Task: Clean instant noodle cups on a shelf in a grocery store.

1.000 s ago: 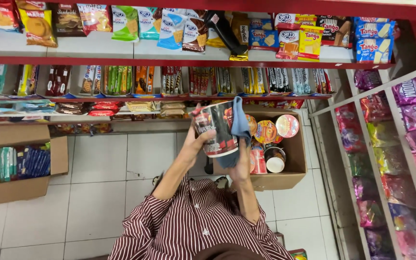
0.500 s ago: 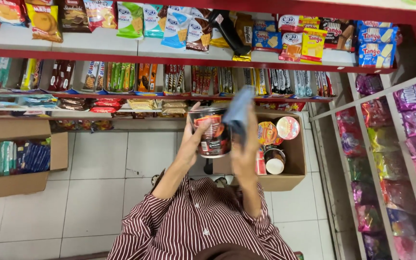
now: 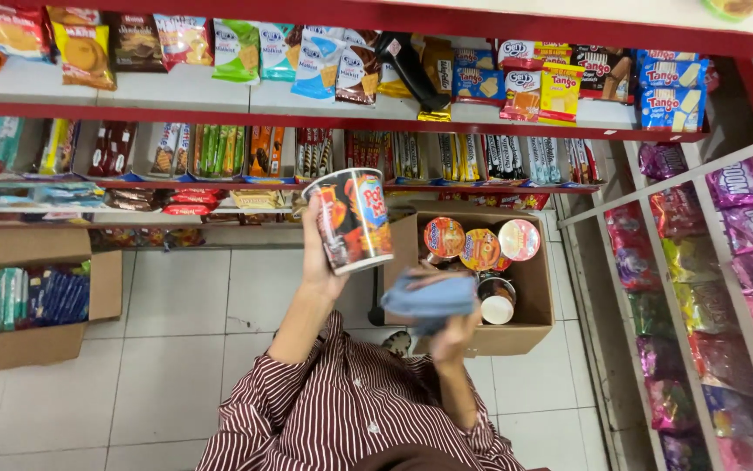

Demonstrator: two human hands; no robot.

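My left hand (image 3: 317, 262) holds a tall instant-noodle cup (image 3: 352, 218), black and red, lifted in front of the snack shelves. My right hand (image 3: 451, 327) is lower, gripping a crumpled blue cloth (image 3: 429, 295) just under the cup. Behind both hands an open cardboard box (image 3: 533, 327) sits on the floor with several more noodle cups (image 3: 479, 247) in it, lids up. My striped sleeves fill the bottom of the view.
Red shelves (image 3: 324, 120) carry snack packets and biscuit bars across the top. A rack of shiny purple and pink packets (image 3: 725, 262) runs down the right. A second open cardboard box (image 3: 36, 296) with blue packs lies on the tiled floor at left.
The blue cloth has come off the cup and dropped below it with my right hand. The left hand has tilted the cup and raised it toward the shelves.
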